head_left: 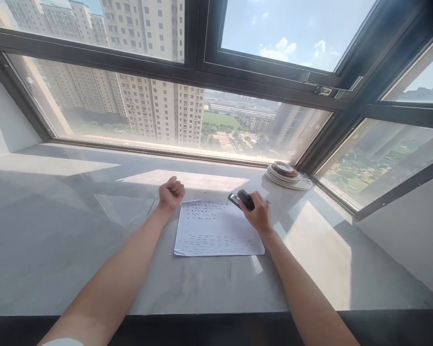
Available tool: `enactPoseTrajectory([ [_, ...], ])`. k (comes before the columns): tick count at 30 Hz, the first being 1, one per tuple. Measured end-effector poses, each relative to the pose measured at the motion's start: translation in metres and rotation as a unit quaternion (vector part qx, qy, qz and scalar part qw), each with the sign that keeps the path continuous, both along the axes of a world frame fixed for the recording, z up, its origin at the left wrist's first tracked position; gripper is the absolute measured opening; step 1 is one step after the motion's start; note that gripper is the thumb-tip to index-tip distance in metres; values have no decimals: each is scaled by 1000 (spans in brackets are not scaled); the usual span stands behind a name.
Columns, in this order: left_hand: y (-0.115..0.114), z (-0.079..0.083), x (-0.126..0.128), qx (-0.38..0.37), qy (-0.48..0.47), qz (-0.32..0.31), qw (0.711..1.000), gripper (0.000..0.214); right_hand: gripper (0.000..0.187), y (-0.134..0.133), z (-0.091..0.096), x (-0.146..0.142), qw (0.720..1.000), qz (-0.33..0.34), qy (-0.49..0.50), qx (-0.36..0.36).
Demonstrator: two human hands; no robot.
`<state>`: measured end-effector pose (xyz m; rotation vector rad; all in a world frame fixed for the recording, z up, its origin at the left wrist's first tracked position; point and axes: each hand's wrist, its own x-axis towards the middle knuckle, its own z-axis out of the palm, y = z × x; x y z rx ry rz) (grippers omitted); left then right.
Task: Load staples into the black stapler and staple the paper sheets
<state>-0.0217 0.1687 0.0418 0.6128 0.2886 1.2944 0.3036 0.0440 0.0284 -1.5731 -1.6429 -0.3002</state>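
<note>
My right hand [260, 212] is wrapped around a black stapler [245, 200], held over the upper right corner of the paper. The stapler's jaws point to the upper left and look apart. Below lies a small stack of white paper sheets [221, 230] with handwritten lines near the top and rows of short dashes lower down. Beside the upper left corner of the sheets, my left hand [172, 193] is closed in a fist, with nothing visible in it. A thin pale strip [190, 201], perhaps a pen, runs along the paper's top edge next to the fist.
The sheets lie on a grey marble-patterned windowsill [75, 250] with patches of sunlight. A stack of round plates or coasters [286, 177] stands in the far right corner. Dark window frames [194, 79] border the sill at the back and right, with a metal stay [324, 90] above.
</note>
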Motion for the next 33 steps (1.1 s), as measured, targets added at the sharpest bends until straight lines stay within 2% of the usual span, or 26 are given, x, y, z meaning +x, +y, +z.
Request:
enactPoseTrajectory([
  [3,0,-2,0,11,-10,-32,999,42,27,0,-2,-23,998,56,14,-33],
  [8,1,-6,0,-7,-19,-116,993,40,28,-2,-7,-32,983,134,-20,-121],
  [14,4,-9,0,10,8,-190,982,42,27,-5,0,-37,970,160,-36,-177],
  [19,2,-6,1,-26,17,-202,979,44,32,-17,3,-33,973,139,-27,-182],
  [22,-1,-3,2,-60,20,-203,977,43,31,-33,1,-14,975,120,-27,-185],
  [24,-2,-2,3,-67,19,-205,976,42,31,-46,0,10,976,102,-26,-190],
  [30,-3,-1,6,-43,38,-224,973,40,42,-89,5,102,977,33,0,-211],
  [33,-2,-3,6,-25,52,-237,970,40,48,-101,9,126,977,41,6,-209],
])
